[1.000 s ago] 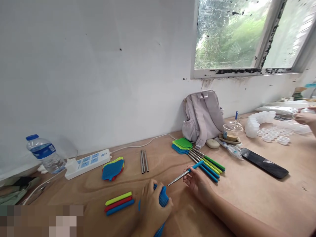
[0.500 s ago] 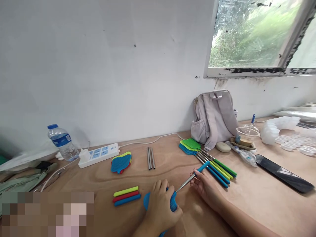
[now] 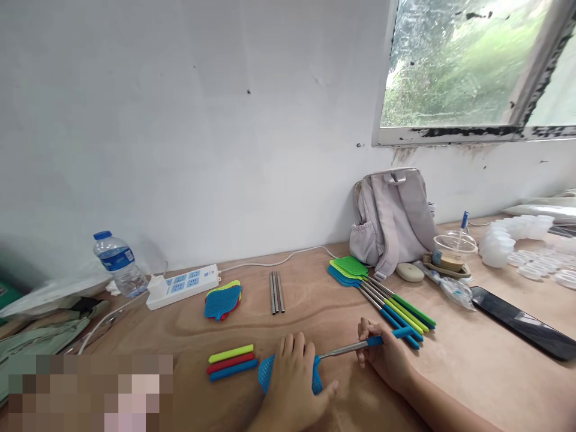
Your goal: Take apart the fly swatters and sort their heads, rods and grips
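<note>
A blue fly swatter lies near the table's front, its perforated head mostly covered by my left hand. That hand rests flat over the head, fingers stretched forward and thumb out to the side. The metal rod runs from the head to a blue handle, around which my right hand is closed. Left of my left hand lie loose yellow, red and blue handles. Several assembled swatters form a pile beyond my right hand. Farther back are loose swatter heads and metal rods.
A white power strip and a water bottle stand at the back left. A backpack leans on the wall. To the right are a drink cup, a black phone and white plastic cups.
The swatter's head has gone from tilted to flatter on the table, and my left hand has flattened over it. My right hand has moved right and down, lowering the handle.
</note>
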`<act>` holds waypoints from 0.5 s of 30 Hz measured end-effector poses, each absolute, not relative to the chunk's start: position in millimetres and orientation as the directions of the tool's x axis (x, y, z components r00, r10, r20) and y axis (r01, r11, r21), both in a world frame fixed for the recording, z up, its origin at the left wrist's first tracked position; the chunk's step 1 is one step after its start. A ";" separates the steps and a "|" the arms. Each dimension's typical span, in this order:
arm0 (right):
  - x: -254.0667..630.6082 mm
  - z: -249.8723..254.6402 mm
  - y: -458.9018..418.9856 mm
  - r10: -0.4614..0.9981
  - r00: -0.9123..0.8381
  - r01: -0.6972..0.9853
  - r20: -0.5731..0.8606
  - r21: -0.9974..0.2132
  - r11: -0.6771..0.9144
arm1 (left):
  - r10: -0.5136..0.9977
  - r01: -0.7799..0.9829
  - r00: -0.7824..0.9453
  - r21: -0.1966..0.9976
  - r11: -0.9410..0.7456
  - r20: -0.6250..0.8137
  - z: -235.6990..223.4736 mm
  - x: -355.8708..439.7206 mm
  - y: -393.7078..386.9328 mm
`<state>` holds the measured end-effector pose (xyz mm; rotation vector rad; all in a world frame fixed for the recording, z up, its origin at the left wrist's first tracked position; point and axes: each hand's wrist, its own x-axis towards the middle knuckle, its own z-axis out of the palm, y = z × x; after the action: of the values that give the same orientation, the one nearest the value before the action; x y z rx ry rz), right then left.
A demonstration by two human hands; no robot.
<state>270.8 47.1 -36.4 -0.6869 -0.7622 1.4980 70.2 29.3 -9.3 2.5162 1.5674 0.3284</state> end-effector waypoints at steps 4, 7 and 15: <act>272.6 -39.7 49.0 0.998 -0.066 -0.633 0.018 -0.773 -0.028 | 0.889 0.841 0.453 0.294 -0.454 0.075 -10.7 68.9 25.5; 270.9 -40.1 50.1 0.996 -0.076 -0.642 -0.051 -0.762 -0.087 | 0.868 0.829 0.497 0.290 -0.478 0.011 -8.7 69.8 23.4; 256.2 -45.4 45.2 0.994 -0.081 -0.675 -0.077 -0.730 -0.112 | 0.843 0.835 0.530 0.113 -0.538 0.093 -49.3 70.7 25.1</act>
<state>256.2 45.2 -45.4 -0.6842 -0.6216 1.5795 70.7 25.1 -49.3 2.6995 1.4816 0.2104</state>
